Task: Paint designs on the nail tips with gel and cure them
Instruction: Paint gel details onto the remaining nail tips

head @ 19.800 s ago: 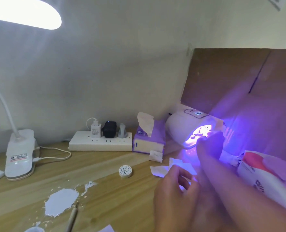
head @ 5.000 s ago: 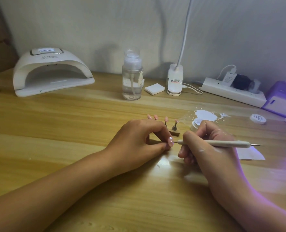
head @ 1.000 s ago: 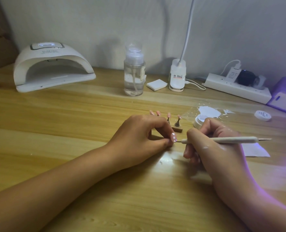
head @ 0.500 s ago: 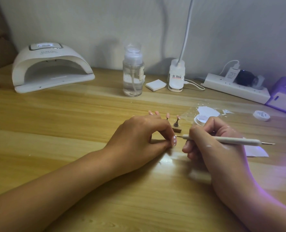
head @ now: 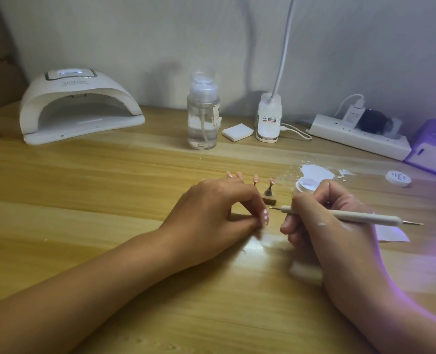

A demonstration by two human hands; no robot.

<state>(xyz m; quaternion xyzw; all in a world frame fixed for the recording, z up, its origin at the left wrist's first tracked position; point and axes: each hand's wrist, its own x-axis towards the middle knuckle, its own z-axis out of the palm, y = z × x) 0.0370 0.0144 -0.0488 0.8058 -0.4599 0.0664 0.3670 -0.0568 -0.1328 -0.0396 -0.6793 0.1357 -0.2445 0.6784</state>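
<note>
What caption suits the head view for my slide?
Left hand pinches a white-dotted pink nail tip; right hand holds the dotting tool just beside it.

Glossy wood-grain table [head: 109,187] — white glossy plastic lamp [head: 79,103], clear bottle [head: 202,123].

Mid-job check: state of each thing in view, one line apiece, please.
left hand, pinching the nail tip
nail tip, pink with white dots
right hand, gripping the dotting tool
dotting tool, tip just short of the nail tip, not touching
gel jar, open
curing lamp, dark inside
pump bottle, upright, part full
power strip, plugs in
</note>
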